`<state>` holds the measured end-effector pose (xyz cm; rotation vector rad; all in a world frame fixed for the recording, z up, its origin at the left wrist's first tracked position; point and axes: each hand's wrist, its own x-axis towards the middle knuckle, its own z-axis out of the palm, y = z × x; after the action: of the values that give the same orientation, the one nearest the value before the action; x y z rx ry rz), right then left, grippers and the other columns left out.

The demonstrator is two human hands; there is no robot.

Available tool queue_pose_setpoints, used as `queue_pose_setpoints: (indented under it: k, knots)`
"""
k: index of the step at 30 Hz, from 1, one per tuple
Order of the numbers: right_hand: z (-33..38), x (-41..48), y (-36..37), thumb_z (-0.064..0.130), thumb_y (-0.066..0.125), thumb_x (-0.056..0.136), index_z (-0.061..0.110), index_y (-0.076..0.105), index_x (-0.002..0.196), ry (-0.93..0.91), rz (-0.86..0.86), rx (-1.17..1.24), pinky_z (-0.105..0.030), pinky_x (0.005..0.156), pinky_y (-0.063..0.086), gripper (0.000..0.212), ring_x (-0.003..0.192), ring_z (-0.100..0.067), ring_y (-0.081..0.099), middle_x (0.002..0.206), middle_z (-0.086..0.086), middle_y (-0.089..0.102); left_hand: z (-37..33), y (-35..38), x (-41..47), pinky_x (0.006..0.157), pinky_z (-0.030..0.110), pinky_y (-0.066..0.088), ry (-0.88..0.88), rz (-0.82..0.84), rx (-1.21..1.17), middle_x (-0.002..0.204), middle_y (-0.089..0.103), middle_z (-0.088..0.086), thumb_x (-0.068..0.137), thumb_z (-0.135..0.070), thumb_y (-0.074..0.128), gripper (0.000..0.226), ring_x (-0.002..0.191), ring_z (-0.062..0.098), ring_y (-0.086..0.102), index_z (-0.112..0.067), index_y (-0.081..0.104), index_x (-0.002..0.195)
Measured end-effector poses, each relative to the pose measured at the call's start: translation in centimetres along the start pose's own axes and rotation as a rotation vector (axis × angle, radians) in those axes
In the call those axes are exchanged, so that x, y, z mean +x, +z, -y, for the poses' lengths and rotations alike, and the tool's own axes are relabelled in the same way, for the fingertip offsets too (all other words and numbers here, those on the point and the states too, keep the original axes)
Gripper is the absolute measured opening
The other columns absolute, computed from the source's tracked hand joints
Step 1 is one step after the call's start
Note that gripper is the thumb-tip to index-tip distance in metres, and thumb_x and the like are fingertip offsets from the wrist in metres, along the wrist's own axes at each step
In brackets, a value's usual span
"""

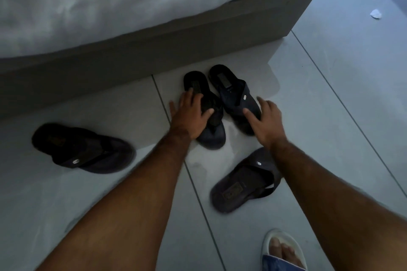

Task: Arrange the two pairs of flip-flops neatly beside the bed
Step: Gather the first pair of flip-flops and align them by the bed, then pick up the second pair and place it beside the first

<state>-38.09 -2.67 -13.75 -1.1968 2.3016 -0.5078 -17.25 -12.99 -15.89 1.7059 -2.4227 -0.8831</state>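
Observation:
Several dark flip-flops lie on the grey tiled floor beside the bed (154, 46). Two sit side by side near the bed base, heels toward it. My left hand (190, 114) rests flat on the left one (211, 138), fingers spread over its strap. My right hand (266, 121) hovers with fingers apart over the toe of the right one (231, 92), touching its edge. A third flip-flop (83, 149) lies apart at the left, turned sideways. A fourth (240, 185) lies at an angle under my right forearm.
White bedding (110, 2) hangs over the bed base at the top. A crumpled white scrap (375, 14) lies on the floor at the far right. My foot in a white slide (284, 248) stands at the bottom right.

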Motion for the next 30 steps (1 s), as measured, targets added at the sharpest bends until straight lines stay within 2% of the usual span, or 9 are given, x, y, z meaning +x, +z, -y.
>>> queue_pose_setpoints:
  k: [3, 5, 8, 12, 16, 19, 24, 26, 30]
  knots:
    - [-3.9, -4.8, -1.5, 0.069, 0.051, 0.089, 0.019, 0.036, 0.154, 0.007, 0.008, -0.046, -0.043, 0.121, 0.025, 0.084, 0.148, -0.028, 0.027, 0.157, -0.013, 0.035, 4.4, -1.2, -2.7, 0.122, 0.059, 0.009, -0.057, -0.263, 0.126, 0.163, 0.025, 0.014, 0.095, -0.048, 0.051, 0.06, 0.151, 0.031, 0.019, -0.014, 0.043, 0.144]
    - [-6.5, -7.8, -1.7, 0.075, 0.048, 0.085, 0.019, 0.035, 0.155, -0.031, 0.097, -0.162, -0.042, 0.123, 0.024, 0.091, 0.151, -0.025, 0.026, 0.16, -0.011, 0.033, 8.0, -2.3, -4.4, 0.122, 0.059, 0.011, -0.178, -0.349, 0.231, 0.163, 0.022, 0.019, 0.094, -0.043, 0.054, 0.063, 0.151, 0.036, 0.018, -0.008, 0.041, 0.146]
    - [-8.6, -11.1, -0.4, 0.079, 0.042, 0.08, 0.021, 0.036, 0.155, -0.076, 0.21, -0.284, -0.041, 0.125, 0.022, 0.095, 0.153, -0.023, 0.021, 0.165, -0.006, 0.025, 13.1, -3.8, -7.6, 0.121, 0.061, 0.014, -0.439, -0.401, 0.272, 0.163, 0.014, 0.025, 0.09, -0.039, 0.06, 0.078, 0.15, 0.043, 0.014, -0.002, 0.028, 0.151]
    - [-8.4, -14.1, 2.3, 0.061, 0.054, 0.091, 0.021, 0.037, 0.155, -0.054, 0.174, -0.35, -0.043, 0.123, 0.026, 0.076, 0.154, -0.027, 0.019, 0.166, -0.009, 0.022, 17.1, -4.3, -11.7, 0.121, 0.061, 0.008, -0.674, -0.328, 0.162, 0.162, 0.012, 0.028, 0.085, -0.056, 0.063, 0.105, 0.151, 0.042, 0.009, -0.002, 0.007, 0.156]
    - [-5.7, -16.2, 4.4, 0.056, 0.047, 0.097, 0.024, 0.035, 0.156, 0.008, 0.178, -0.534, -0.048, 0.113, 0.042, 0.068, 0.148, -0.034, 0.029, 0.159, -0.016, 0.033, 18.0, -4.5, -12.8, 0.122, 0.06, 0.006, -0.659, -0.258, 0.15, 0.161, 0.019, 0.026, 0.087, -0.066, 0.054, 0.107, 0.151, 0.038, 0.015, -0.006, -0.001, 0.157]
    - [-2.6, -17.0, 5.3, 0.064, 0.041, 0.094, 0.029, 0.045, 0.145, 0.025, 0.219, -0.654, -0.044, 0.089, 0.054, 0.062, 0.124, -0.032, 0.049, 0.134, -0.012, 0.051, 18.1, -4.8, -13.2, 0.122, 0.059, 0.005, -0.646, -0.242, 0.147, 0.162, 0.02, 0.023, 0.086, -0.066, 0.055, 0.107, 0.151, 0.036, 0.016, -0.009, -0.001, 0.157]
    - [2.4, -17.3, 8.0, 0.073, 0.037, 0.088, 0.026, 0.059, 0.114, -0.071, 0.356, -0.71, -0.034, 0.067, 0.044, 0.058, 0.098, -0.027, 0.067, 0.107, -0.004, 0.068, 19.3, -5.3, -14.8, 0.122, 0.06, 0.004, -0.602, -0.25, 0.126, 0.162, 0.024, 0.02, 0.083, -0.062, 0.063, 0.108, 0.15, 0.034, 0.019, -0.01, 0.004, 0.157]
    - [4.4, -17.5, 9.8, 0.072, 0.036, 0.089, 0.02, 0.062, 0.107, -0.111, 0.366, -0.674, -0.032, 0.065, 0.042, 0.061, 0.092, -0.026, 0.07, 0.101, -0.003, 0.072, 19.9, -5.3, -15.6, 0.122, 0.059, 0.002, -0.595, -0.277, 0.096, 0.162, 0.026, 0.018, 0.08, -0.058, 0.069, 0.112, 0.15, 0.032, 0.02, -0.01, 0.004, 0.157]
    - [8.3, -17.3, 13.3, 0.073, 0.039, 0.088, 0.015, 0.065, 0.107, -0.087, 0.346, -0.547, -0.034, 0.071, 0.047, 0.066, 0.094, -0.028, 0.07, 0.102, -0.006, 0.072, 20.7, -5.1, -17.1, 0.122, 0.053, -0.007, -0.558, -0.293, 0.055, 0.16, 0.029, 0.018, 0.077, -0.052, 0.075, 0.111, 0.152, 0.027, 0.019, -0.008, 0.011, 0.157]
